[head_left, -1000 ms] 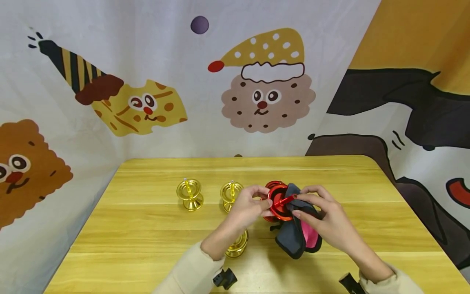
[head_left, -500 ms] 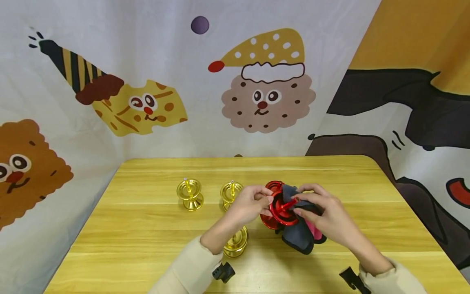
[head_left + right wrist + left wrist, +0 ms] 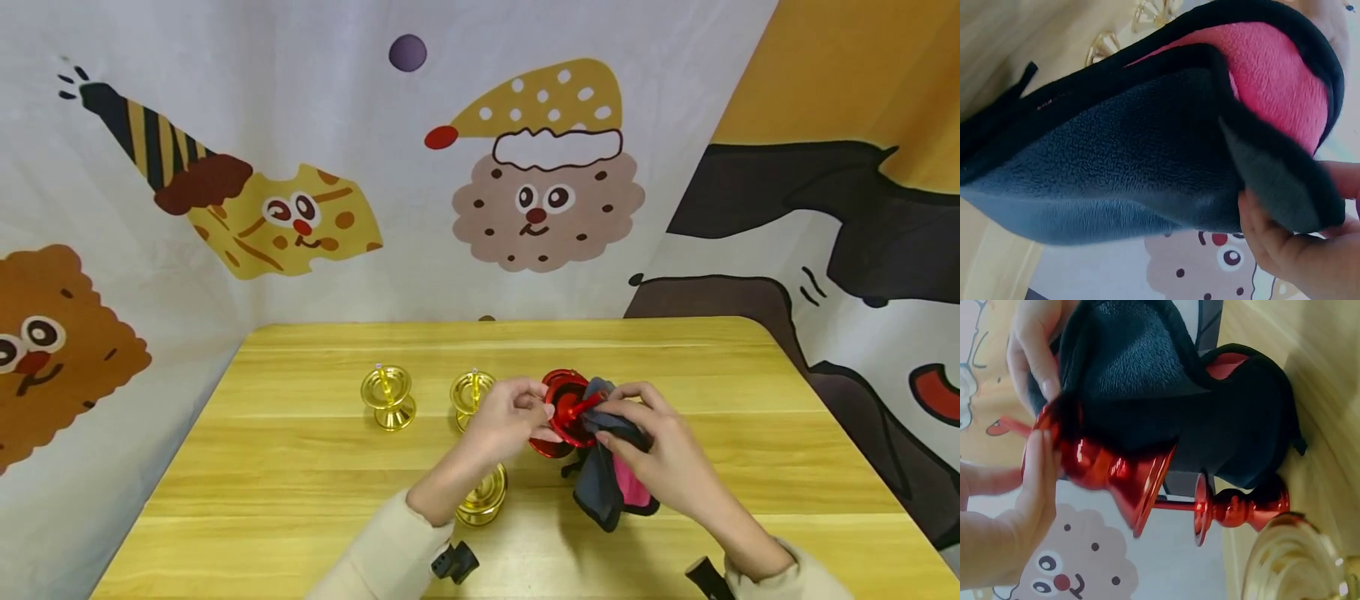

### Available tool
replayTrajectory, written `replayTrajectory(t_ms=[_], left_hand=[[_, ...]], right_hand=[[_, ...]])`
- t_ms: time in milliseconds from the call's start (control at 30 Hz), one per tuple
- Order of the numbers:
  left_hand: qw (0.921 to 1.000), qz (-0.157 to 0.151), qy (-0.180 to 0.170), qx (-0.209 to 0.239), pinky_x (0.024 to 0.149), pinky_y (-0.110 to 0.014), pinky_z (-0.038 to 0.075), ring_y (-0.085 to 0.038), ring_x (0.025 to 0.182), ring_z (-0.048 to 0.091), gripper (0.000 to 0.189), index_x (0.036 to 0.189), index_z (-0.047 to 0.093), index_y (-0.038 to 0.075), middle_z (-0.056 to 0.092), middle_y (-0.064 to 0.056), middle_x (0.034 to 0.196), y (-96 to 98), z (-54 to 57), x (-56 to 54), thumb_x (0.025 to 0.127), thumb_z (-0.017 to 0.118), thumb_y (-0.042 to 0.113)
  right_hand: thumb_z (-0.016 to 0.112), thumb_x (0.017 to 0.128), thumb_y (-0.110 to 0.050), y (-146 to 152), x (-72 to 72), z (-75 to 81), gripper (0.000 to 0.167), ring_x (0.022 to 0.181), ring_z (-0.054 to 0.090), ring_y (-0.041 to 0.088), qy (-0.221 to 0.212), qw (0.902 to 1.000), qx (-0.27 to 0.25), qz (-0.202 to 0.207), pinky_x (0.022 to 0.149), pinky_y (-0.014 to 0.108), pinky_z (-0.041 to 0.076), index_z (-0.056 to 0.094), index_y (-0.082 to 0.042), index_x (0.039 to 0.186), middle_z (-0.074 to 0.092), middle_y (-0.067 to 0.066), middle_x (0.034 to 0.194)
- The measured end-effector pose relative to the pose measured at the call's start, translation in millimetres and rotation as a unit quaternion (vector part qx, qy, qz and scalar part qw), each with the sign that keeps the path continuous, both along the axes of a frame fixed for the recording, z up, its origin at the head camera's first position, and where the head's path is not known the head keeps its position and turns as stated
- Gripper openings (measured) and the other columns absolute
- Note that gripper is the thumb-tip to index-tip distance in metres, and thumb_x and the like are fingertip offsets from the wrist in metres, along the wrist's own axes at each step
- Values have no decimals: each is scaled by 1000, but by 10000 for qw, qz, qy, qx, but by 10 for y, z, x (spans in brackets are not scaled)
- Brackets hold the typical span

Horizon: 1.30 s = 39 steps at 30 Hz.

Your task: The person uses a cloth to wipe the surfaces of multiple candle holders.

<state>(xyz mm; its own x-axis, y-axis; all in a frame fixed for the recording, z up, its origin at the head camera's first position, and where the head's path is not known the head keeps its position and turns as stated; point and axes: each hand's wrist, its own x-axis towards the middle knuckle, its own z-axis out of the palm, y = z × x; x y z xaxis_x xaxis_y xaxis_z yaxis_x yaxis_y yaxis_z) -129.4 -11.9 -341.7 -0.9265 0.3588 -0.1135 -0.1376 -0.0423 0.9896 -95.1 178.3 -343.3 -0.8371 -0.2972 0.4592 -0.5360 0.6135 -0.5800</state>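
Observation:
A shiny red candlestick [image 3: 572, 418], with a dish and an upright red stem, is held tilted above the table. My left hand [image 3: 504, 419] grips its dish by the rim, fingers and thumb on either side; its flared base shows in the left wrist view. A dark grey cloth with black edging and a pink side [image 3: 600, 490] hangs from my right hand [image 3: 666, 446], which pinches it against the dish beside the stem. Folds of the cloth [image 3: 1129, 137] fill much of the right wrist view. Behind the held piece stands another red candlestick [image 3: 1235, 509], partly hidden in the head view.
Two gold candlesticks stand on the left, one further left [image 3: 388, 396] and one [image 3: 474, 392] just behind my left hand. A third gold candlestick [image 3: 482, 498] is partly covered by my left forearm. All stand on the wooden table [image 3: 300, 500]; a printed curtain [image 3: 322, 100] hangs behind.
The held red candlestick tilted a little rightward, then came back left. The cloth in my right hand shifted right and returned along the dish. The gold candlesticks stayed put.

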Motion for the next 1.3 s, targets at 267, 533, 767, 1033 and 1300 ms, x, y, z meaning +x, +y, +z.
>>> replayTrajectory(t_ms=[267, 533, 767, 1033, 1300], left_hand=[[9981, -608, -122, -15, 66, -37, 55, -17, 60, 59, 13, 98, 55, -13, 54, -12, 78, -26, 13, -6, 87, 50, -11], [9993, -39, -313, 216, 69, -34, 54, -25, 69, 63, 10, 97, 49, -13, 50, -16, 90, -19, -2, -4, 87, 51, -9], [9990, -14, -368, 241, 72, -37, 54, -33, 73, 63, 24, 110, 47, -12, 50, -18, 93, -8, 9, -21, 88, 54, -6], [9991, 305, -286, -6, 67, -32, 55, -24, 70, 64, 20, 107, 52, -13, 58, -16, 89, 22, -52, -28, 90, 52, -3], [9943, 414, -387, 901, 75, -32, 53, -19, 74, 63, 24, 108, 53, -18, 60, -22, 95, -64, 3, -93, 92, 49, 0]], right_hand=[[74, 67, 11, 75, -102, 41, 38, 90, 57, 19, 111, 9996, -41, 260, 67, 14, 48, 68, -9, 99, 56, 6, 108], [72, 75, 1, 43, -2, -6, 25, 78, 55, 10, -462, 9983, -266, -221, 48, 22, 48, 66, -8, 97, 53, 5, 103], [70, 73, 9, 5, 6, -18, 29, 79, 55, 13, -225, 9990, -371, -136, 50, 20, 48, 66, -7, 98, 53, 5, 105], [75, 65, 10, -39, 52, -52, 35, 86, 59, 18, 479, 9985, 0, -248, 68, 14, 49, 68, -7, 95, 55, 4, 102], [66, 70, 20, 97, -19, 20, 32, 92, 54, 7, -94, 9884, -1517, -36, 69, 13, 49, 65, 4, 98, 54, 10, 103]])
